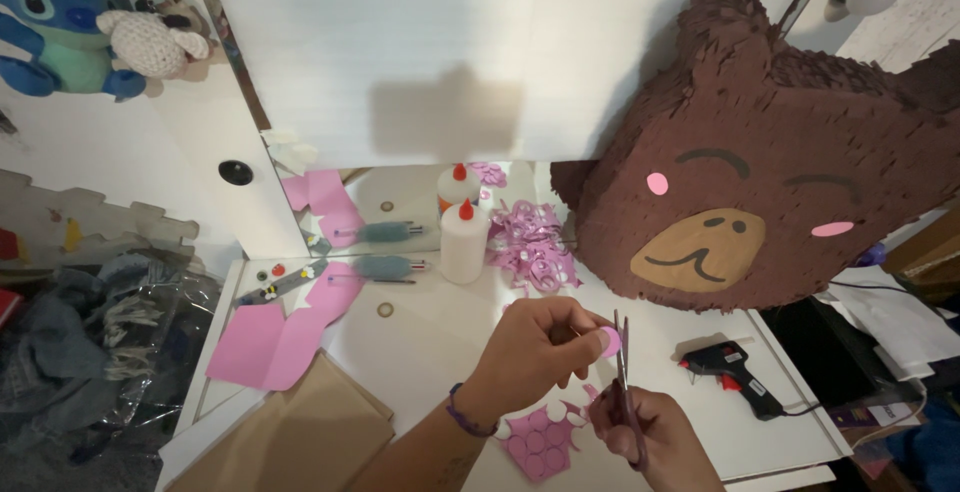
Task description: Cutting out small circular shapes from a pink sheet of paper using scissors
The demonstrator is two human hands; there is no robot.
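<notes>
left hand [540, 342] is pinching a small pink disc [609, 342] between thumb and fingertips, holding it up off the counter [430, 337] so the scissors [624, 382] can get at its edge. right hand [650, 437] has its grip closed round the scissor handles, blades pointing up and touching the disc, looks like they're only a little apart. just below the hands lies a pink sheet [540, 442] with traced circles on it, some of the edge already cut away, so it sits close for easy reach.

the counter is white and backs onto a mirror, which doubles the glue bottle [464, 242] and the pile of pink paper curls [540, 252]. a bigger pink sheet [275, 337] lies over to the left, partly on some brown card [300, 432]. a black glue gun [735, 377] rests on the right, well clear of the hands, cord trailing off. a big brown bear-head piñata [770, 172] leans on the wall behind it, with pink cheek spots. clothes heaped on the floor to the left, plush toys up in the corner.
</notes>
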